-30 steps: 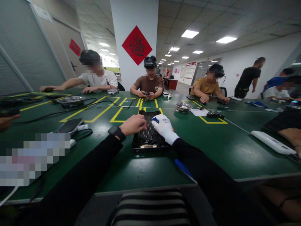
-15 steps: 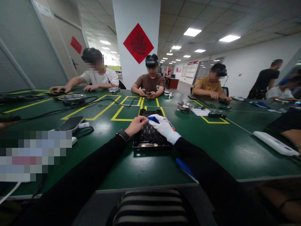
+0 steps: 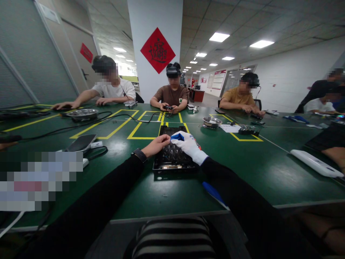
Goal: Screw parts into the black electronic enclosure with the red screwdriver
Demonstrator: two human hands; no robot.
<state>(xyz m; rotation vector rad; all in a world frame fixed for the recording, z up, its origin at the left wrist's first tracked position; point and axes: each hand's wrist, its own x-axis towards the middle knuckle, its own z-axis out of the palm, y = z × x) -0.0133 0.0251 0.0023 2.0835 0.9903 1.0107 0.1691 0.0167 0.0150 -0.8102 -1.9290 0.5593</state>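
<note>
My bare left hand (image 3: pixel 157 144), with a dark band on its wrist, is closed in a pinch over a black open plastic casing (image 3: pixel 175 156). Beside it, nearly fingertip to fingertip, my right hand (image 3: pixel 187 145) wears a white glove and has its fingers bent together. A blue patch (image 3: pixel 178 137) shows at the gloved fingers; whether this is glove coating or a separate thing, I cannot tell. Whatever either hand pinches is too small or hidden. The casing lies flat on the green table, a pale metallic strip (image 3: pixel 172 167) along its near end.
A long blue object (image 3: pixel 214 191) lies by my right forearm. Left stand a dark phone-like slab (image 3: pixel 82 142) and cables. Farther off are metal bowls (image 3: pixel 212 122), a paper sheet (image 3: pixel 230 128) and black parts (image 3: pixel 248 130). A white power bank-like block (image 3: pixel 315 164) lies right. Several people sit around.
Both hands stay over the casing; the blue patch at the gloved fingers has shifted slightly right. At the far right, a person in black has bent down behind a seated person.
</note>
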